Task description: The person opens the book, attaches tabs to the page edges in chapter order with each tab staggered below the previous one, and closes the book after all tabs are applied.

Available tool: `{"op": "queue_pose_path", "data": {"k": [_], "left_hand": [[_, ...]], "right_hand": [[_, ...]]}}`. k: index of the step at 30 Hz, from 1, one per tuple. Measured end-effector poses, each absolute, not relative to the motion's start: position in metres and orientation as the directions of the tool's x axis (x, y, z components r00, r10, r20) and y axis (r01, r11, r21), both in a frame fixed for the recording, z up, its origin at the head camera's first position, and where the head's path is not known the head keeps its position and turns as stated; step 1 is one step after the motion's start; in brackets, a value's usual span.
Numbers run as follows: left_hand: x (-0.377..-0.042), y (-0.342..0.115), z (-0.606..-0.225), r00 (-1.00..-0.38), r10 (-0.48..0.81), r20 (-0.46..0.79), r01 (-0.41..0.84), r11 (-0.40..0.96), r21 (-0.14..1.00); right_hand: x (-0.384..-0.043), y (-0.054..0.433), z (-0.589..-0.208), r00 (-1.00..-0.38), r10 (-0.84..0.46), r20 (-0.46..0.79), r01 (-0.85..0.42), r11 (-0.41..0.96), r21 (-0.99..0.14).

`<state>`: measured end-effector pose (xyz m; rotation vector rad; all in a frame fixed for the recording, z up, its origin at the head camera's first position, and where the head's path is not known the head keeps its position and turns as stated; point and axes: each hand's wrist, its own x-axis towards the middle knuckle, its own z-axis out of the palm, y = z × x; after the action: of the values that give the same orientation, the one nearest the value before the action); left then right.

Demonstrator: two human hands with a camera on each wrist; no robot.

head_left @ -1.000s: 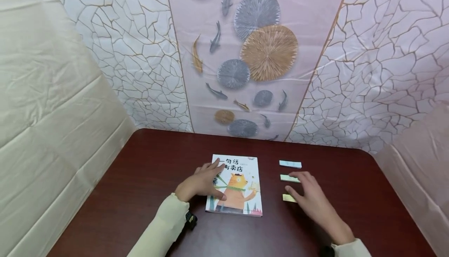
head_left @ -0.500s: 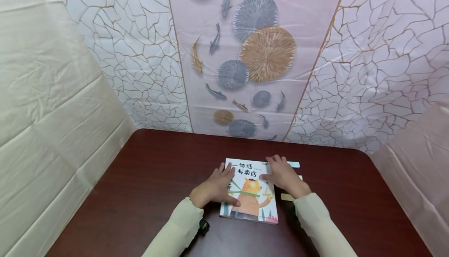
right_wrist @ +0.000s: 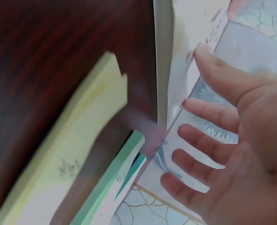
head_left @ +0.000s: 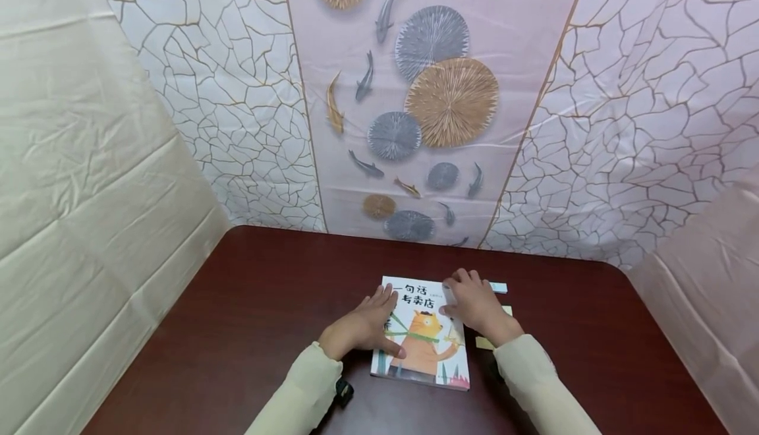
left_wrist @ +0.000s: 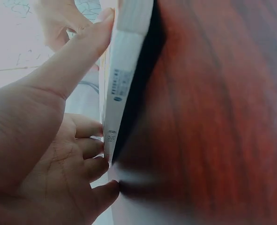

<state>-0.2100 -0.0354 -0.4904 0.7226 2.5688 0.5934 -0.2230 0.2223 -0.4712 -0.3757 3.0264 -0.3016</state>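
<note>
Between the left hand (head_left: 360, 327) and right hand (head_left: 479, 304), fingers relaxed, the picture book (head_left: 420, 354) looks light and slick, best held by spine (left_wrist: 118, 84) and fore-edge (right_wrist: 163, 70).

It's booth-like around me: patterned cloth (head_left: 450, 184) far, creased plain cloth (head_left: 101, 224) left and right, enclosing my brown table (head_left: 249, 329).

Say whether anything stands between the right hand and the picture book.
Nothing visible does: the right hand is at the upper right corner of the picture book. The yellow note pad, green note pad and blue note pad lie to its right.
</note>
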Motion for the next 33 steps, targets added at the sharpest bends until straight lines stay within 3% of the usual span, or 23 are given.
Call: {"op": "queue_pose_path", "data": {"k": [10,22,25,28,31,33], "left_hand": [[-0.211,-0.035,-0.497,-0.783,0.567,-0.253,0.379,0.76,0.528],[-0.211,-0.036,-0.49,-0.788,0.565,-0.245,0.383,0.761,0.524],[-0.211,-0.035,-0.49,-0.787,0.564,-0.251,0.387,0.768,0.511],[-0.211,-0.035,-0.49,-0.782,0.565,-0.262,0.392,0.774,0.498],[-0.211,-0.037,-0.49,-0.771,0.581,-0.261,0.411,0.767,0.493],[-0.212,-0.039,-0.49,-0.758,0.601,-0.255,0.428,0.752,0.502]], "right_hand": [[-0.226,0.224,-0.473,-0.969,-0.226,-0.101,-0.196,0.949,-0.247],[-0.225,0.225,-0.472,-0.988,-0.152,-0.019,-0.138,0.939,-0.315],[-0.223,0.227,-0.467,-0.991,-0.133,0.009,-0.126,0.908,-0.4],[-0.218,0.23,-0.462,-0.991,-0.133,0.027,-0.125,0.817,-0.563],[-0.211,0.231,-0.458,-0.995,-0.103,-0.001,-0.061,0.6,-0.797],[-0.205,0.231,-0.456,-0.994,-0.083,-0.068,0.035,0.35,-0.936]]}}
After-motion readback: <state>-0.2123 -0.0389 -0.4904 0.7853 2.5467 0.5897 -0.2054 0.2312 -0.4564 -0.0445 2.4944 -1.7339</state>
